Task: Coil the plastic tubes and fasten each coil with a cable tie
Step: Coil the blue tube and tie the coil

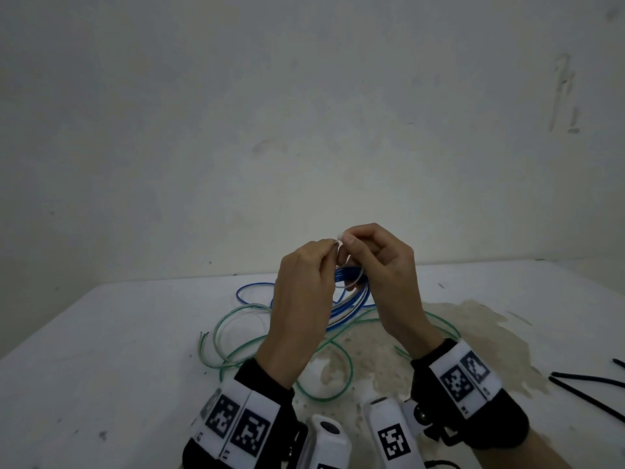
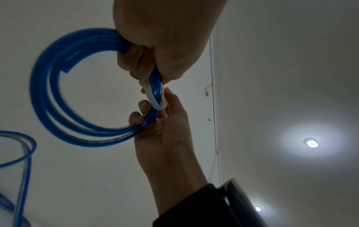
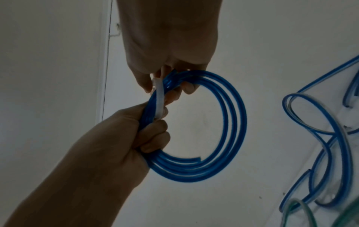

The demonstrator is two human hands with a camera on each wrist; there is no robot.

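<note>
A blue tube coil [image 1: 350, 276] of several turns is held up above the white table [image 1: 101, 350] between my two hands. A white cable tie [image 2: 153, 98] loops around the coil's bundled strands. My left hand [image 1: 328, 248] has its lower fingers curled round the coil [image 3: 233, 122], and its thumb and forefinger meet the tie's end at the top. Thumb and forefinger of my right hand [image 1: 346, 241] pinch the tie [image 3: 159, 98] there, while its other fingers [image 2: 139, 117] hook the coil [image 2: 44, 92] from below. The tie's head is hidden between the fingertips.
Loose green tubes [image 1: 236, 319] and loose blue tubes [image 1: 252, 289] lie tangled on the table under my hands. Black cable ties [image 1: 588, 380] lie at the right edge. A brownish stain [image 1: 473, 333] marks the tabletop. A bare wall stands close behind.
</note>
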